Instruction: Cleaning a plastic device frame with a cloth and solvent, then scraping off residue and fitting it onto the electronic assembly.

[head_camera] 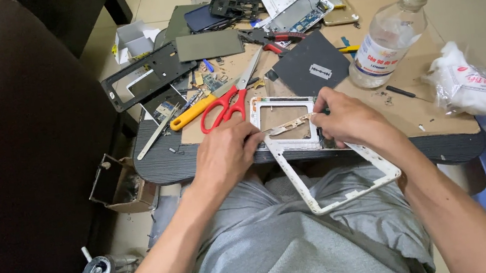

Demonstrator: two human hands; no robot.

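The left hand (225, 155) pinches one end of a thin pale strip (288, 126), its fingertips hidden underneath. The right hand (346, 120) grips the other end, covering part of the white frame (347, 195) that juts off the bench (451, 146) over the lap.

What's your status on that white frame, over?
Both hands on the job: left hand and right hand pinch a thin strip across the white frame. Red scissors close by, not blocking.
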